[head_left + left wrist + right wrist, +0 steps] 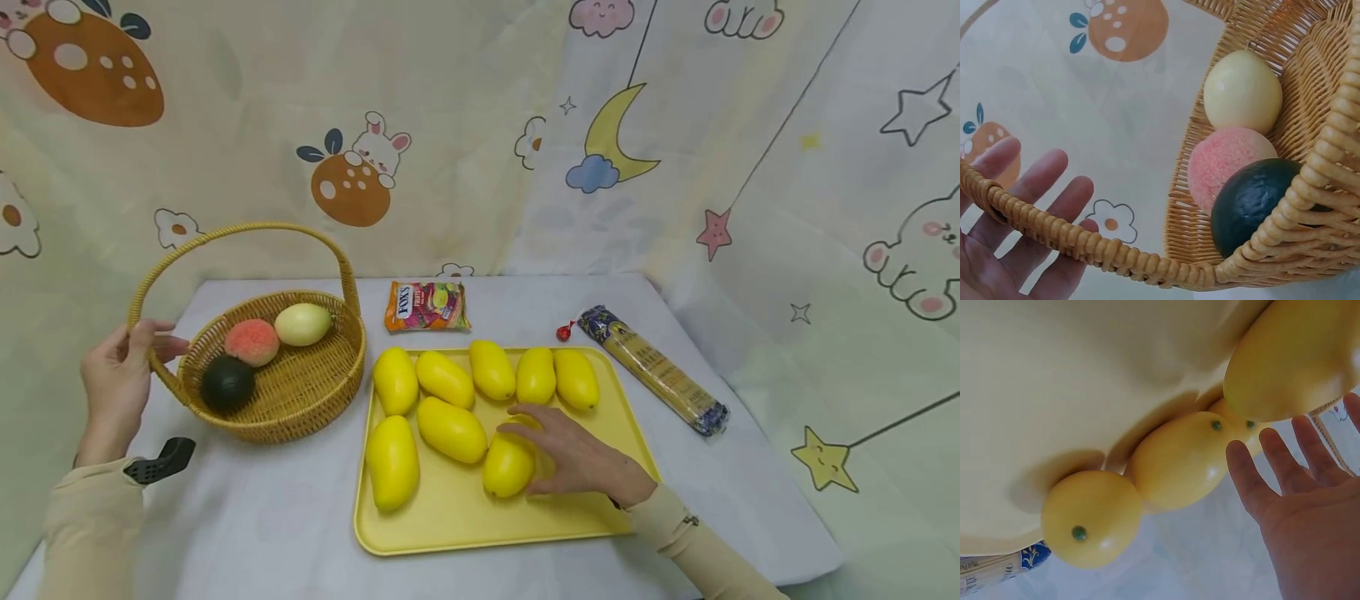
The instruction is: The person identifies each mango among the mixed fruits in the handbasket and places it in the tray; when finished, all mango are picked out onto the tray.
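Observation:
My left hand is at the wicker basket's handle; in the left wrist view its fingers lie spread and fairly straight behind the handle. Inside the basket are a dark green round fruit, a pink peach and a pale yellow-green fruit. Over the yellow tray, my right hand is spread around a yellow mango, its fingers fairly straight in the right wrist view. Several more mangoes lie on the tray. Contact with the near mango is unclear.
Behind the tray lies a Fox's candy packet. A long pack of noodles rests to the tray's right, with a small red wrapped candy near its far end. A printed cloth backdrop rises behind the white table.

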